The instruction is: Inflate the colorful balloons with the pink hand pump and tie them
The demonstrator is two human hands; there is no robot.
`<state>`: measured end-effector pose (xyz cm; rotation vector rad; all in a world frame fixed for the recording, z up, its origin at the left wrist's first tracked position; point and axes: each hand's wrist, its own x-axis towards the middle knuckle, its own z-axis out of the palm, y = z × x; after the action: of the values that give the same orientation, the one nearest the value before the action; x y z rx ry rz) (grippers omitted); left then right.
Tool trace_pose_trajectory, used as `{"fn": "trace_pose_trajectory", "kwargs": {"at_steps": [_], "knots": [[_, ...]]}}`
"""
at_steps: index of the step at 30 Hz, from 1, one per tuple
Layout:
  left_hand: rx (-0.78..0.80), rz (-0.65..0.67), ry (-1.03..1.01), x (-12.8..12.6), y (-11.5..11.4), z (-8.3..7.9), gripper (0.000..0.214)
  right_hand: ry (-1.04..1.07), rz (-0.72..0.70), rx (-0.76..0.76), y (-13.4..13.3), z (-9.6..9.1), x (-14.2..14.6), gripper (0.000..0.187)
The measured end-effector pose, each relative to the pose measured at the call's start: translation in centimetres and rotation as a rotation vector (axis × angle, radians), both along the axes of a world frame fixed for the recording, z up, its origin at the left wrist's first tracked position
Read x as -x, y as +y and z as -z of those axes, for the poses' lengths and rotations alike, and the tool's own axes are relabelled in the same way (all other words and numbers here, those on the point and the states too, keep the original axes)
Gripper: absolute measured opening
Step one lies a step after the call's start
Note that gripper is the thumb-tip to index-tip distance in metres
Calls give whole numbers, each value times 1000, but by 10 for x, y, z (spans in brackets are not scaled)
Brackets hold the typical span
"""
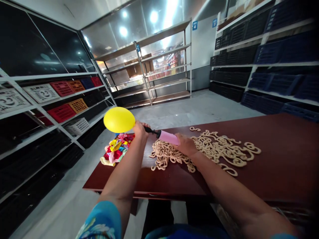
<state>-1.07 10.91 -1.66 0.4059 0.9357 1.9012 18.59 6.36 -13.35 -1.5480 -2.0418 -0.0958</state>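
Note:
A yellow balloon (119, 119), swollen with air, stands out to the left above the table. My left hand (141, 129) is closed around its neck, where it meets the black end of a balloon pump (168, 137). The pump has a pink barrel and is held level, slanting slightly down to the right. Wrapped round the barrel's right end is my right hand (185, 144). Below my left wrist lies a heap of limp balloons (116, 151) in many colours. Under and beyond my right hand spreads a pile of beige curled, hook-like pieces (214, 146), partly hidden by my forearm.
The dark red-brown table (279, 149) reaches far to the right. Shelving with plastic crates (62, 91) runs along the left wall. Metal racks (164, 63) stand across the floor at the back, and dark crates (276, 83) fill the shelves at right.

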Motion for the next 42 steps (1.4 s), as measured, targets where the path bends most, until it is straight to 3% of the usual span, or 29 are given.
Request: {"fn": "trace_pose_trajectory", "kwargs": {"at_steps": [4,7,10,15,18,21,24,26,32,34,37,42], "knots": [[-71,-32,65,47,6,-53,22,13,5,36,3,-20,1,40],[-130,-74,86,64,6,-74,24,4,-13,37,15,-27,-6,42],[-153,-98,97,56,5,-63,26,-8,13,49,28,-18,-14,41],[-124,-75,55,8,6,-13,31,-16,32,65,40,8,-20,35],[-61,-28,4,-22,9,8,29,-20,23,34,40,14,-18,35],[-68,20,1,-44,10,18,28,-4,27,11,38,13,-17,36],[-38,50,-2,-49,11,16,28,10,12,-35,36,12,-19,32],[-34,48,10,-39,12,8,26,19,-8,-57,36,10,-21,31],[-110,-28,72,23,13,-39,26,81,-11,-62,38,9,-23,35],[-127,-63,88,37,12,-47,27,91,-26,-71,40,11,-22,34],[-129,-96,92,37,11,-44,27,74,-15,-47,41,13,-20,32],[-83,-48,43,-5,11,-7,28,32,-14,5,37,12,-17,32]]}}
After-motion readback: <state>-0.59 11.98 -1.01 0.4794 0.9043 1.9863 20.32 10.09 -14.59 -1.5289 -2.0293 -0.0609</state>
